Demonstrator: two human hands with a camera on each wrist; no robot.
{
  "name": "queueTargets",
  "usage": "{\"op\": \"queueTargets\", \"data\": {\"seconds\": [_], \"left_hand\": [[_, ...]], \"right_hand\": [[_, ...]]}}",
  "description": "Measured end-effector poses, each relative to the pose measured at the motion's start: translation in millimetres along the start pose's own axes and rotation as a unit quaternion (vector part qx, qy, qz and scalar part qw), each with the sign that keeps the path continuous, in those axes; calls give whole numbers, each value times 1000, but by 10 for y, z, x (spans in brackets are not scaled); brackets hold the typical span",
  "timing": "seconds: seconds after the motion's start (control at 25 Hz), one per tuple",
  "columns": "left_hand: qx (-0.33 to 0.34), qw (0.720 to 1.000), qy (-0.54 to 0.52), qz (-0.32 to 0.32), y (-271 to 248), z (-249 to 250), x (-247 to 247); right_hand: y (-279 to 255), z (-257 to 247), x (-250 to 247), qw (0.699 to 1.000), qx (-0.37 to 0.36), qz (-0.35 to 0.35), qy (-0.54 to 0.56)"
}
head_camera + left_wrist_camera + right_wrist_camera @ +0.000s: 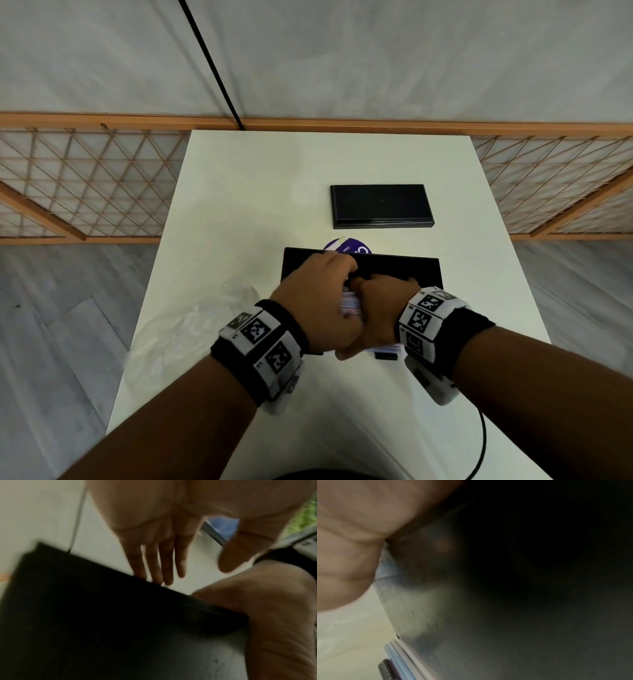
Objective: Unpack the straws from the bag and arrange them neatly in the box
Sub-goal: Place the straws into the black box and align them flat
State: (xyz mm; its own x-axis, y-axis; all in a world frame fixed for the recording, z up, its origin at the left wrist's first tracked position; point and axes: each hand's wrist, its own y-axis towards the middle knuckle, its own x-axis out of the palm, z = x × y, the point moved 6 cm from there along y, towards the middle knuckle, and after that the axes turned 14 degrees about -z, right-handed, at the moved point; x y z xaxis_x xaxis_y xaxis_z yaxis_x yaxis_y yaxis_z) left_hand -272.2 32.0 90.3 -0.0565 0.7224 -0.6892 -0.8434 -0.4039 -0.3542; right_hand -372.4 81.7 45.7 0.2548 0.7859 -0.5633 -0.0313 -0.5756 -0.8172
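An open black box (404, 269) lies on the white table (257, 192), and both hands are at its near left part. Between them shows a bundle of pale pink, blue and white straws (351, 303). My right hand (380, 301) grips the bundle from the right, with its fingers reaching down into the box. My left hand (339, 274) lies over the bundle from the left. In the left wrist view the left fingers (164, 561) are straight, with their tips at the rim of the box (85, 601). The right wrist view is mostly dark, with the straw ends (397, 654) at the lower left.
The black box lid (380, 205) lies farther back on the table. A purple round label (347, 248) peeks out behind the box. The crumpled clear bag (219, 308) lies to the left of my left wrist. A small black item (386, 356) sits near the table's front.
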Motion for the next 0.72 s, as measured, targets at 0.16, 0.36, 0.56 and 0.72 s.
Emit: {"op": "queueTargets", "data": {"seconds": [0.16, 0.36, 0.56, 0.72], "left_hand": [[-131, 947, 222, -192, 151, -133, 252], [-149, 939, 229, -208, 3, -213, 522], [-150, 940, 250, -178, -21, -204, 480], [-137, 945, 230, -189, 0, -196, 511]], "right_hand": [[-76, -12, 23, 999, -10, 28, -17], [-233, -47, 238, 999, 1, 10, -32], [-280, -30, 219, 999, 5, 17, -32], [-268, -8, 238, 1000, 3, 15, -10]]}}
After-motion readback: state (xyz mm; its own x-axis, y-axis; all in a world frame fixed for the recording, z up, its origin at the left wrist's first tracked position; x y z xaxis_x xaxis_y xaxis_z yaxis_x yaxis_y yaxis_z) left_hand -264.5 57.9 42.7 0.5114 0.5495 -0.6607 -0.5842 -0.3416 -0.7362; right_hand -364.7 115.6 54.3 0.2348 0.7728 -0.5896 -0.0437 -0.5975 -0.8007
